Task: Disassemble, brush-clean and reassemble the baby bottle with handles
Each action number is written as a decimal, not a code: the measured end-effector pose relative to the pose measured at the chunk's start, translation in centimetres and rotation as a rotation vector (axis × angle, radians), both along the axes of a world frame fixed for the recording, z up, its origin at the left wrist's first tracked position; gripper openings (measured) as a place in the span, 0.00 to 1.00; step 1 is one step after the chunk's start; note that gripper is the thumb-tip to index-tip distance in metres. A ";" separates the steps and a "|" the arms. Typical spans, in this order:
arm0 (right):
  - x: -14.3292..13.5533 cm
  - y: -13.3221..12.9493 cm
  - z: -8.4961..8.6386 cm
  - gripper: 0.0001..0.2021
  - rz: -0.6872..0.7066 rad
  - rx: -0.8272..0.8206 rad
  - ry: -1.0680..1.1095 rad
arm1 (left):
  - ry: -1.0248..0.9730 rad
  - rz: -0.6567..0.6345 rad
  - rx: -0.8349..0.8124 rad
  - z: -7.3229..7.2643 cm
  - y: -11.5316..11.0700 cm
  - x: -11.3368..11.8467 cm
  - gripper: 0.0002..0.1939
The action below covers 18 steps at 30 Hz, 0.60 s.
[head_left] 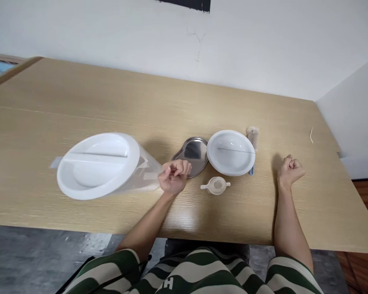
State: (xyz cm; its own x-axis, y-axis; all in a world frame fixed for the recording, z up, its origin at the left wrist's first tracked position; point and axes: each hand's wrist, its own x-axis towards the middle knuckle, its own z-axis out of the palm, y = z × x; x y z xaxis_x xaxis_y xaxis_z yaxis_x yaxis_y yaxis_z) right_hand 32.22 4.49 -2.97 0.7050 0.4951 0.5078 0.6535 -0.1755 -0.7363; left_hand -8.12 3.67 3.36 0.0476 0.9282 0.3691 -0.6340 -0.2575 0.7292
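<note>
My left hand (174,176) is curled into a loose fist, palm side up, with nothing visible in it. It is between a large translucent container with a white oval lid (98,165) and a shiny steel tray (193,157), overlapping the near edge of the tray. To the right of the tray sits a white bowl (231,159) with a thin straight rod (239,151) lying across it. A small pale two-handled strainer (217,185) lies in front of the bowl. Over the table on the right, my right hand (290,169) is closed in a fist, touching no object.
Behind the bowl's right side lies a fluffy beige thing (253,136), and a blue piece (252,170) shows at the bowl's lower right edge. A thin pale curved strip (311,134) rests far right on the wooden table (110,98). A white wall stands behind.
</note>
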 end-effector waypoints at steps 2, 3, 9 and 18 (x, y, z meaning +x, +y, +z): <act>0.1 -0.1 0.0 0.26 -0.003 0.001 -0.007 | 0.009 -0.013 0.013 -0.1 -0.2 0.0 0.31; 0.0 -0.1 0.1 0.26 -0.006 -0.007 -0.010 | 0.016 -0.007 0.028 -0.1 -0.2 -0.1 0.31; -0.4 -0.2 0.4 0.26 -0.027 -0.056 -0.024 | 0.099 0.165 0.140 -0.5 0.2 0.0 0.32; 0.3 0.1 -0.5 0.24 0.006 -0.102 -0.147 | 0.306 0.436 0.127 -1.6 1.1 0.1 0.37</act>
State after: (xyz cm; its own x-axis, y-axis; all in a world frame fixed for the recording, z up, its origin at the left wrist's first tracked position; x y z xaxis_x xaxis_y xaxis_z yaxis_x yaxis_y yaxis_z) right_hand 32.54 4.59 -3.51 0.6237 0.5536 0.5519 0.7540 -0.2398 -0.6115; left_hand -8.05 4.77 1.80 -0.2084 0.8348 0.5096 -0.2127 -0.5473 0.8095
